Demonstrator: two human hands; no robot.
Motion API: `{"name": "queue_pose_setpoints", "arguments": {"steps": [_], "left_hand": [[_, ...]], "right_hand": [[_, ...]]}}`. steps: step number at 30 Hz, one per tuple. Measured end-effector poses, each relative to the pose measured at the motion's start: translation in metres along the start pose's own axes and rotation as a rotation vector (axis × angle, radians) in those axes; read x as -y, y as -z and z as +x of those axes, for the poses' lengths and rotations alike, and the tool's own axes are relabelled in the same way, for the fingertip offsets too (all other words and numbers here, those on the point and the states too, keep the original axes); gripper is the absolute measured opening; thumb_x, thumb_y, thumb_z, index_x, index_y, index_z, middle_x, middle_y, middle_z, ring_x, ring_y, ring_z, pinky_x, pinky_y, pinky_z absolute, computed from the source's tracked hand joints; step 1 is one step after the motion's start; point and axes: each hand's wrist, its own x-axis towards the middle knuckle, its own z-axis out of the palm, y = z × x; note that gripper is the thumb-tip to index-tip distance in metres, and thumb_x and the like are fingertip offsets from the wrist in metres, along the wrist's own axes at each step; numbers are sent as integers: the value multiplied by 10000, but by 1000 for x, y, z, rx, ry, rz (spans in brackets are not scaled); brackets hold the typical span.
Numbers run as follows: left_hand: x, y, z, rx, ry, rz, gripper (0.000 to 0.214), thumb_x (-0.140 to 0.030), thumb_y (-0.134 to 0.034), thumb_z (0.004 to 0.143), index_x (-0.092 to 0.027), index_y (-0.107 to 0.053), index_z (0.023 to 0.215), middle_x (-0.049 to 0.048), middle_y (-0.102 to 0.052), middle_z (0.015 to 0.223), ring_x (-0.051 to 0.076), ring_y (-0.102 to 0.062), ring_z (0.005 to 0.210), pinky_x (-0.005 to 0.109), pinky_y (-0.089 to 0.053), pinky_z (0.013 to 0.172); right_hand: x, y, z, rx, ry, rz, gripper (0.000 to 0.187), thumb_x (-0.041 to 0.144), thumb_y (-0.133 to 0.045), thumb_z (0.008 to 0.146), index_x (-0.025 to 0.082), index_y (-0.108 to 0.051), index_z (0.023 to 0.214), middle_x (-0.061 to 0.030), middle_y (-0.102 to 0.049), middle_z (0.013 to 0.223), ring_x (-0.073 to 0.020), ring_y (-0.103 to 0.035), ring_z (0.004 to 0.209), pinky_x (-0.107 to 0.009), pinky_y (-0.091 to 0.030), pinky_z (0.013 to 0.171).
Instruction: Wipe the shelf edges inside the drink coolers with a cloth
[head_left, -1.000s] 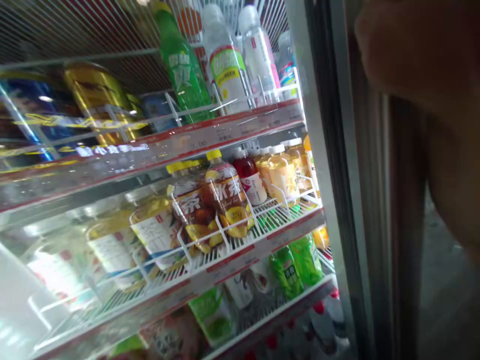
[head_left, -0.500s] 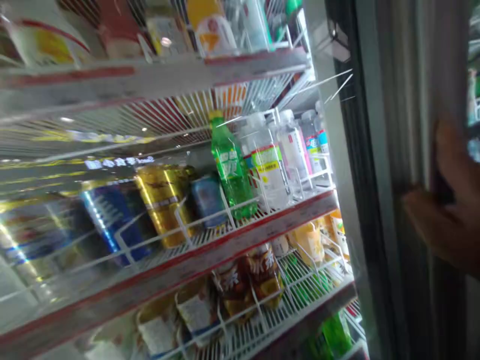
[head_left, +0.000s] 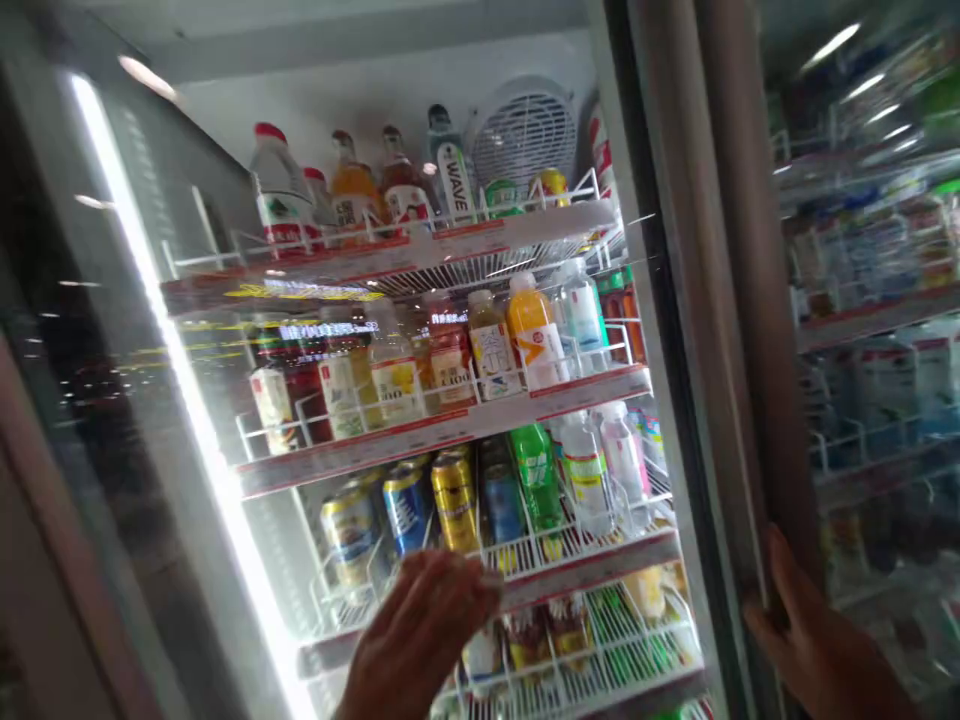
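Note:
My left hand (head_left: 424, 630) is raised in front of the lower shelves of a drinks fridge, back of the hand toward me. Its fingers stretch forward and to the right, holding nothing I can see. Behind the fingertips stand a gold can (head_left: 454, 500), a blue can (head_left: 406, 508) and a dark blue can (head_left: 503, 503). Right of these are a green bottle (head_left: 537, 475) and a clear bottle with a yellow-green label (head_left: 587, 475). At the lower right, my right hand (head_left: 814, 640) grips the edge of the fridge door (head_left: 750, 400), thumb and fingers around it.
Upper shelves carry an orange juice bottle (head_left: 534, 325), a white bottle with a red cap (head_left: 279, 195) and a WAVE bottle (head_left: 451, 170). White wire rails front each shelf. A light strip (head_left: 180, 370) runs down the left side. More stocked shelves (head_left: 885, 320) show at right.
The view has drawn back and tilted up, so more shelves show. My left hand has come into view from below. My right hand stays at the door edge.

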Motion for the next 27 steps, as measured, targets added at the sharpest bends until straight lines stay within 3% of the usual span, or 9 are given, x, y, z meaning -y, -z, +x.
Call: {"name": "queue_pose_setpoints", "arguments": {"steps": [5,8,9,12,16,18,21,24,27], "left_hand": [[58,22,93,-165,116,111,561,35,-610,1030,-238,-661,1517,161,-606,1610,327,-352,1647,584,-379,1342],[67,30,117,-203,156,125,746,32,-591,1021,-320,-514,1674,121,-560,1662,356,-375,1636,633,-404,1312],[67,32,123,-198,148,120,794,23,-594,1021,-341,-458,1713,113,-560,1663,365,-393,1627,644,-417,1300],[64,33,142,-132,122,27,950,29,-588,999,-312,-225,1809,122,-563,1659,360,-455,1593,613,-465,1283],[61,26,168,-187,109,-163,982,40,-553,997,-257,-108,1821,158,-483,1713,329,-486,1575,519,-537,1247],[63,25,173,-226,88,-172,952,22,-542,1013,-224,-97,1817,175,-438,1739,319,-453,1598,502,-519,1265],[79,34,165,-222,31,-86,891,-60,-583,1047,-183,-132,1806,185,-438,1737,303,-400,1629,487,-444,1316],[118,55,143,-129,18,103,771,-250,-614,1102,-225,-250,1782,137,-420,1759,321,-313,1667,559,-287,1377],[165,74,124,-177,162,288,663,-318,-557,1142,-187,-336,1753,134,-284,1822,350,-214,1695,623,-193,1375]], "right_hand": [[7,14,5,-4,17,-28,899,255,-519,1044,310,-64,1817,-136,-835,1106,-352,-814,627,-384,-628,383],[24,34,29,-113,63,0,906,194,-577,1037,297,-126,1817,-201,-748,1247,-421,-824,996,-533,-739,681],[35,43,45,-180,126,26,897,150,-587,1025,260,-173,1813,-218,-726,1263,-429,-799,1063,-588,-734,777],[86,66,118,-323,358,319,862,35,-628,973,217,-349,1769,-198,-698,1348,-374,-727,1249,-526,-708,952],[170,65,222,-154,561,572,853,57,-531,1047,208,-173,1807,-163,-572,1646,-297,-473,1604,-525,-506,1294],[200,52,253,-96,653,542,804,130,-515,1093,155,-141,1804,-174,-514,1713,-286,-424,1641,-520,-471,1322],[213,33,277,-140,790,400,600,160,-519,1127,172,-410,1717,-124,-608,1650,-271,-520,1571,-486,-482,1295],[194,31,301,-205,922,302,430,129,-556,1118,213,-643,1531,-75,-731,1507,-256,-662,1396,-432,-547,1185],[164,39,338,-253,788,356,537,106,-527,1107,299,-577,1606,-45,-700,1544,-280,-641,1427,-518,-506,1233]]}}
